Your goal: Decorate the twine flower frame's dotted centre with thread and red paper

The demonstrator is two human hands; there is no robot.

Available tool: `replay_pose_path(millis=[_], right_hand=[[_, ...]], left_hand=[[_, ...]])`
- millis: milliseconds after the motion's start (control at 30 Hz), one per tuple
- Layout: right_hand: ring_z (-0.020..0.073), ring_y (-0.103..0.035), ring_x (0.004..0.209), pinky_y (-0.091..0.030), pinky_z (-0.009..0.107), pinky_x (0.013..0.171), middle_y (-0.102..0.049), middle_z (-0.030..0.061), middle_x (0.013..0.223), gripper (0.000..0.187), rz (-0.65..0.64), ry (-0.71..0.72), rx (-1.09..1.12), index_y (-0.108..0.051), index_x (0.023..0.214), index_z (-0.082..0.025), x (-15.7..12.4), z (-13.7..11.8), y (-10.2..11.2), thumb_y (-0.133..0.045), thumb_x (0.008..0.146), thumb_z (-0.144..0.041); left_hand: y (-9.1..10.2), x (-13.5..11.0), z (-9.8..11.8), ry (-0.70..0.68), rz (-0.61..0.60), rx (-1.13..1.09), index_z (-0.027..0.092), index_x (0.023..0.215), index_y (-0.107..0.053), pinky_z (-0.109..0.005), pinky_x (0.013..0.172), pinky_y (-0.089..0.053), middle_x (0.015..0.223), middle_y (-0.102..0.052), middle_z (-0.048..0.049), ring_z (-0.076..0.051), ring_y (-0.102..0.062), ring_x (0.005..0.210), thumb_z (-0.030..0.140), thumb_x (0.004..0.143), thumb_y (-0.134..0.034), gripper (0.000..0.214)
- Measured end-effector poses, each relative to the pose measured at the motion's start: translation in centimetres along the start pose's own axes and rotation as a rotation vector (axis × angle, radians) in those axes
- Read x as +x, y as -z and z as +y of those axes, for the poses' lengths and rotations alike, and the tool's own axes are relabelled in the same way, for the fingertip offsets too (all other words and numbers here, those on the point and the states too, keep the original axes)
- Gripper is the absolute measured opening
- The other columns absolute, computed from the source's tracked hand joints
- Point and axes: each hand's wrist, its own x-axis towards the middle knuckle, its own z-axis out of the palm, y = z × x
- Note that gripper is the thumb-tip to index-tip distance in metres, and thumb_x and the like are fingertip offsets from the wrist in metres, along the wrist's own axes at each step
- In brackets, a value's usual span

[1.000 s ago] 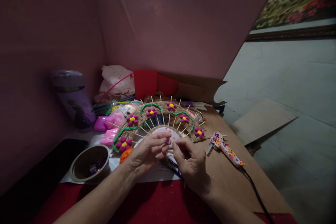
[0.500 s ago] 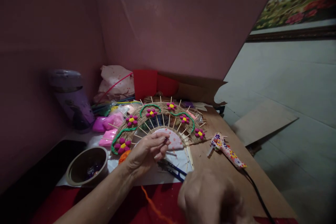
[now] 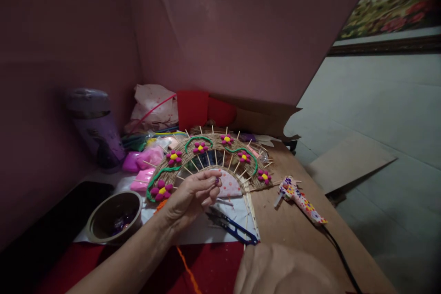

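My left hand (image 3: 198, 195) is closed, thumb and index finger pinching a small dark purple bead (image 3: 217, 181). It is in front of a twine-woven fan (image 3: 210, 135) decorated with purple-pink flowers and green stems. At the bottom edge, my right hand (image 3: 285, 268) shows its back, slightly blurred; its fingers are hidden, so I cannot see what it holds. Just beyond it lie blue thread snips (image 3: 234, 228) on white paper. Orange yarn (image 3: 188, 266) trails down over red cloth from below my left wrist.
A bowl (image 3: 115, 218) with shiny purple beads stands at left, beside a black flat object (image 3: 62, 225). Behind are a purple tumbler (image 3: 96, 128) and pink packets (image 3: 148, 158). On the brown board at right lies a flower-patterned glue gun (image 3: 303, 200) with a black cord.
My right hand has moved down toward the bottom edge, uncovering the handles of the snips. My left hand keeps its pinch on the bead. The view has shifted slightly.
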Motion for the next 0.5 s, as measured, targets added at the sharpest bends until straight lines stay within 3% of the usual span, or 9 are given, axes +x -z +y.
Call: replay_pose_path(millis=[100,200,300,500], right_hand=[[0.0069,-0.054,0.045,-0.042,0.018,0.044,-0.055,-0.0064,0.047,0.028,0.045,-0.03,0.025,-0.067,0.065,-0.027,2.6,-3.1,-0.8,-0.057,0.081,-0.048],[0.0082,-0.058,0.056,-0.046,0.018,0.053,-0.062,-0.0029,0.062,0.014,0.306,-0.188,-0.001,-0.065,0.072,-0.02,5.5,-4.0,-1.8,-0.061,0.082,-0.029],[0.0115,-0.06,0.062,-0.048,0.022,0.06,-0.064,-0.0004,0.066,0.013,0.418,-0.184,-0.025,-0.061,0.075,-0.018,6.9,-1.9,-1.9,-0.059,0.083,-0.027],[0.0093,-0.046,0.049,-0.037,0.02,0.046,-0.058,-0.0014,0.06,0.016,0.533,-0.178,-0.339,-0.062,0.078,-0.015,6.1,2.3,-1.1,-0.057,0.083,-0.03]], left_hand=[[0.3,0.1,-0.3,-0.023,-0.003,0.002,0.007,0.085,-0.066,-0.011,0.041,-0.033,0.075,-0.056,-0.0038,-0.003,-0.047,0.052,0.009,0.074,-0.065,0.011],[0.6,0.3,-0.5,-0.047,0.002,0.02,0.009,0.083,-0.066,-0.013,0.044,-0.036,0.073,-0.056,-0.0026,-0.003,-0.047,0.052,0.015,0.075,-0.067,0.011],[0.7,0.3,-0.5,-0.061,0.002,0.016,0.01,0.085,-0.066,-0.013,0.041,-0.033,0.068,-0.055,-0.0009,-0.003,-0.044,0.048,0.015,0.073,-0.068,0.013],[0.3,0.3,-0.5,-0.044,0.063,0.04,0.011,0.085,-0.067,-0.011,0.042,-0.033,0.064,-0.056,-0.0006,-0.004,-0.049,0.05,0.011,0.07,-0.069,0.015]])
